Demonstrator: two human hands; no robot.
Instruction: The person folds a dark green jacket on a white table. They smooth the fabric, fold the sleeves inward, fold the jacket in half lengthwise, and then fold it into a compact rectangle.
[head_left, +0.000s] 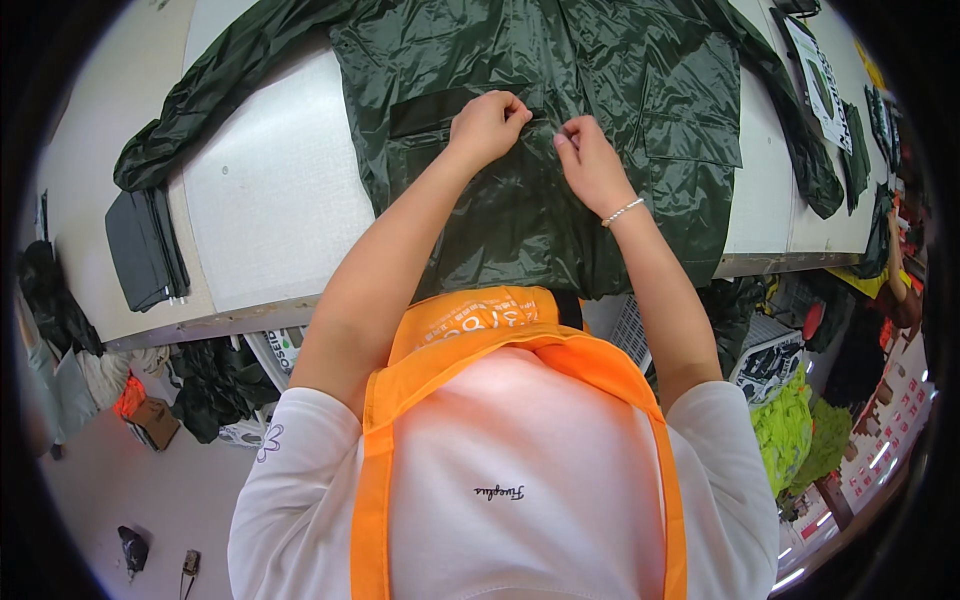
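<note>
Two bare hands work close together on a shiny green jacket.
The jacket lies spread out on the white table, right in front of the person, with its sleeves out to both sides and its bottom by the orange apron. The left hand is curled up, thumb and finger tips close together, by the inner end of the dark pocket flap. The right hand is just beside it, over the jacket's front, with its fingers bent and its thumb near them. The tips are too small to see well, so I cannot tell if either hand is pinching the cloth. A bracelet is on the right wrist.
</note>
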